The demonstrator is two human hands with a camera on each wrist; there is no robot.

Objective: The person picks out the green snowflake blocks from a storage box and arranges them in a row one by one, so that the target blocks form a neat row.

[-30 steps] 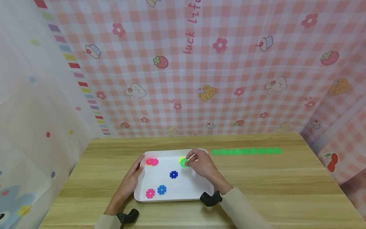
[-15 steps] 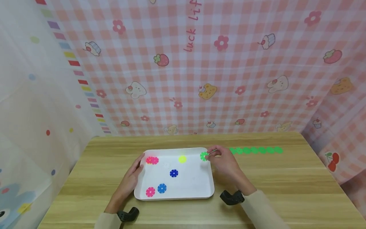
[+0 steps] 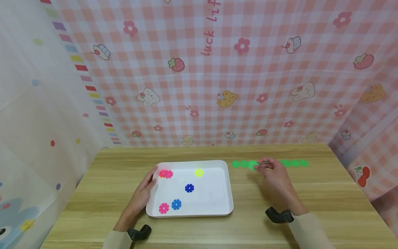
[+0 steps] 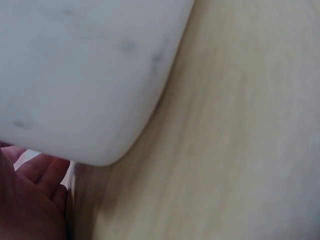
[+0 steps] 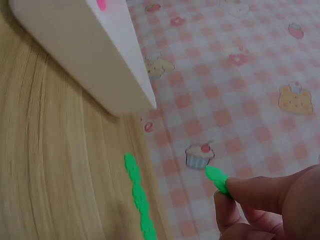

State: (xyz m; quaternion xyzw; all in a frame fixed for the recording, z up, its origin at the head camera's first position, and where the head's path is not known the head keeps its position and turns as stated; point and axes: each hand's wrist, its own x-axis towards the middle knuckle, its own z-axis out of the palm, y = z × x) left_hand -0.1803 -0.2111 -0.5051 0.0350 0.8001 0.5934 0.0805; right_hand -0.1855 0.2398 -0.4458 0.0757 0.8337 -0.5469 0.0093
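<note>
In the head view, my right hand (image 3: 276, 175) pinches a green snowflake disc (image 3: 252, 165) between thumb and fingertips. The right wrist view shows the same disc edge-on above the table. Behind and under that hand a row of green discs (image 3: 293, 163) lies along the table's back, part of it hidden. My left hand (image 3: 141, 194) holds the left rim of a white tray (image 3: 230, 193). In the tray are pink discs (image 3: 163, 208), (image 3: 168, 174), a light blue disc (image 3: 176, 204), a dark blue disc (image 3: 189, 188), a yellow disc (image 3: 199, 173) and a whitish disc (image 3: 181, 179).
The wooden table (image 3: 320, 207) extends to both sides of the tray. A pink checked cloth (image 3: 199, 86) hangs behind its back edge, and a pale cloth (image 3: 37, 131) hangs at the left.
My right hand has carried the green disc from inside the tray, over its right rim, to the row of green discs. The left hand stays at the tray.
</note>
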